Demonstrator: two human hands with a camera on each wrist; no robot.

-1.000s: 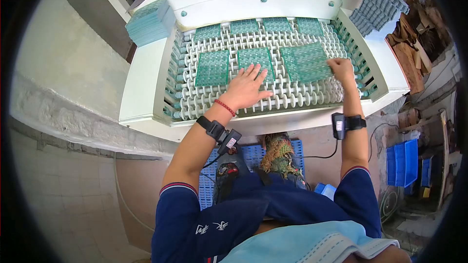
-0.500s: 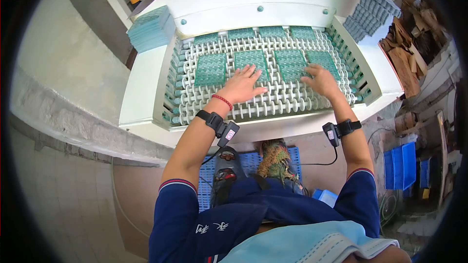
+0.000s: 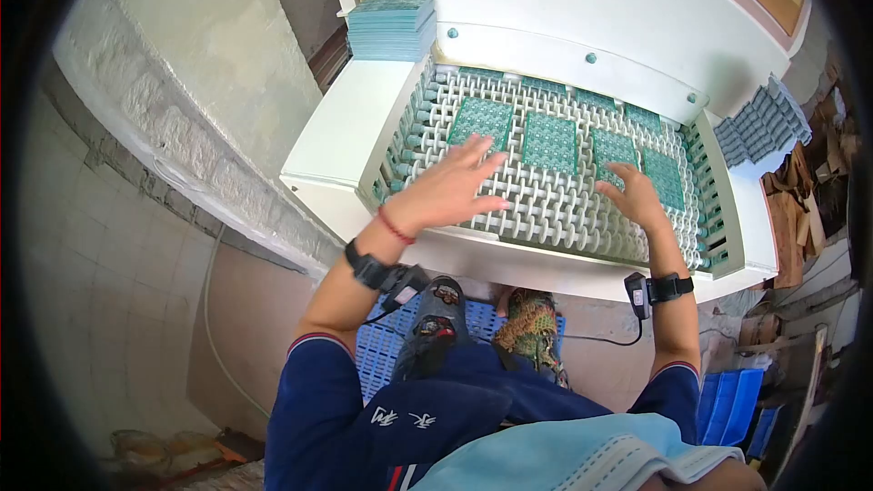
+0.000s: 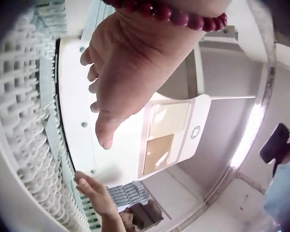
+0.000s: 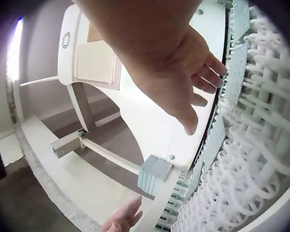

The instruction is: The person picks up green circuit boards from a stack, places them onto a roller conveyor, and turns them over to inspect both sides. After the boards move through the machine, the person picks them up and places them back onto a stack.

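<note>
In the head view, a front row of green patterned panels lies on white rollers: leftmost [image 3: 482, 118], second [image 3: 550, 143], third [image 3: 613, 145] and rightmost [image 3: 663, 178]. My left hand [image 3: 447, 191] is spread at the lower edge of the leftmost panel, holding nothing; contact cannot be told. Fingers slightly bent and apart, my right hand [image 3: 639, 200] is by the lower edges of the third and rightmost panels and grips nothing. The left wrist view shows the left hand [image 4: 130, 63] with fingers extended; the right wrist view shows the right hand [image 5: 179, 72] likewise relaxed.
Panels of a back row [image 3: 596, 99] lie partly beneath the white machine cover [image 3: 546, 9]. A stack of panels [image 3: 391, 29] stands on the left ledge, and grey-blue stacked pieces [image 3: 762, 124] on the right. The machine's raised front edge [image 3: 546, 270] runs before the body.
The rightmost panel, earlier held by my right hand, was released onto the rollers. My left hand has moved from the second panel to the leftmost. The head view has turned; the back row is further under the cover.
</note>
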